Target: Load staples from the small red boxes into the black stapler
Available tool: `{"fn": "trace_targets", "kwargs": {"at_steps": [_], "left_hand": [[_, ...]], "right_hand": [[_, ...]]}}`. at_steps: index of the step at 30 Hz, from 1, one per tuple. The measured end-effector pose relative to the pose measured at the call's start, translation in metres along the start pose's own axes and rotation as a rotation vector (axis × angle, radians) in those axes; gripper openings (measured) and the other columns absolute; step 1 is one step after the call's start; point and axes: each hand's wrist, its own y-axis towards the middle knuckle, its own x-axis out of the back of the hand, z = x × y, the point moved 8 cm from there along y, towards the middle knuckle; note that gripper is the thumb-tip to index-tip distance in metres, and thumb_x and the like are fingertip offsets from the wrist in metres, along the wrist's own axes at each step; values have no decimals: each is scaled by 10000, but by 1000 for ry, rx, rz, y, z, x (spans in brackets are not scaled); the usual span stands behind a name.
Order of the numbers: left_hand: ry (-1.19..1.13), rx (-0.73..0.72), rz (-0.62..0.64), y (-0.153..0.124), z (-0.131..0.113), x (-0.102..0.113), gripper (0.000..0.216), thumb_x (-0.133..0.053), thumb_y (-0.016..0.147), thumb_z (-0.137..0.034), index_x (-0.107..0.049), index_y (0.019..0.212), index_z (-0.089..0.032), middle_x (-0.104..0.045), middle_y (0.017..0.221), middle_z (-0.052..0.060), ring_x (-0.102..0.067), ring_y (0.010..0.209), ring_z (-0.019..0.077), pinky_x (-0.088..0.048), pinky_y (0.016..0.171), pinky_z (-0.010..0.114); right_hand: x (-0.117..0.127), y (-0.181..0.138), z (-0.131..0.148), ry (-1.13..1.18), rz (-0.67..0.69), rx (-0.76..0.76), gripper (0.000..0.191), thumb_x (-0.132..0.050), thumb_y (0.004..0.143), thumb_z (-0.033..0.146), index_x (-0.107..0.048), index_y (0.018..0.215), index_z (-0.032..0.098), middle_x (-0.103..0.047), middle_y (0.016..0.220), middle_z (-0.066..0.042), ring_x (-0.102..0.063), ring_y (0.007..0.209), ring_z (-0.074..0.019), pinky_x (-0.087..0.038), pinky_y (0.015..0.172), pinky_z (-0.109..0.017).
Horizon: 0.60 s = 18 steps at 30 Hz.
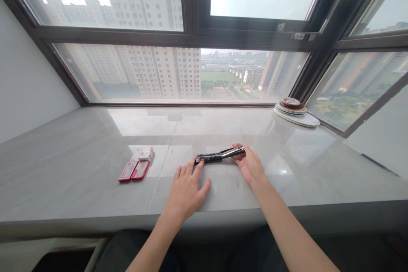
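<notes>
A long black and silver stapler [219, 155], swung out flat, lies on the grey stone sill [79, 165] in front of me. My left hand [188, 189] rests flat on the sill, fingers spread, with a fingertip touching the stapler's black left end. My right hand [248, 165] grips the shiny metal right end, fingers curled round it.
Small red and white boxes [137, 165] lie on the sill to the left of my hands. A stack of round plates [295, 110] stands at the back right by the window corner. The window frame [191, 36] runs along the back, and the sill's front edge is near my body.
</notes>
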Motion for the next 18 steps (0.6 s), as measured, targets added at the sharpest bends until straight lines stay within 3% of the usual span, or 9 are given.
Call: {"fn": "trace_targets", "kwargs": {"at_steps": [4,7,9,13,15,18], "left_hand": [[5,-5,10,0,0,0,584,-464,1035,-491,-381,1588,-324,-322,1679,73,-378,1499,307,-237,1258,572],[-1,-9,2,0,1,0,580,-460,1039,-490,-379,1588,-322,-317,1682,71,-365,1509,309,-239,1258,568],[-12,-13,-2,-1,2,-1,578,-464,1038,-489,-380,1586,-326,-318,1682,72,-367,1509,312,-237,1258,570],[-80,-21,-18,-1,2,-2,582,-477,1040,-460,-370,1582,-277,-322,1677,101,-340,1527,305,-235,1262,559],[-138,-4,-57,-1,5,3,529,-464,1048,-402,-409,1544,-225,-380,1642,117,-322,1536,283,-260,1263,514],[-117,114,-210,-8,26,30,430,-445,1048,-333,-510,1455,-211,-494,1541,112,-372,1486,276,-297,1249,465]], "right_hand": [[9,-18,3,-25,29,-12,190,-622,971,420,-637,1000,233,-736,1040,-45,-716,940,-191,-639,875,-380],[26,-43,21,-200,-71,203,195,-638,946,419,-612,1064,265,-694,1033,-7,-691,955,-180,-614,836,-327],[30,-61,30,-459,-111,313,191,-633,942,429,-608,1027,260,-674,946,6,-663,867,-172,-569,742,-280],[2,-85,24,-1023,141,337,331,-562,970,475,-553,753,225,-531,659,37,-485,614,-142,-394,588,-260],[-14,-93,22,-1190,242,366,372,-534,979,480,-513,707,227,-489,624,41,-440,593,-142,-346,582,-265],[-25,-96,23,-1322,268,387,367,-500,989,471,-499,708,236,-496,625,36,-447,598,-151,-333,596,-265]]}}
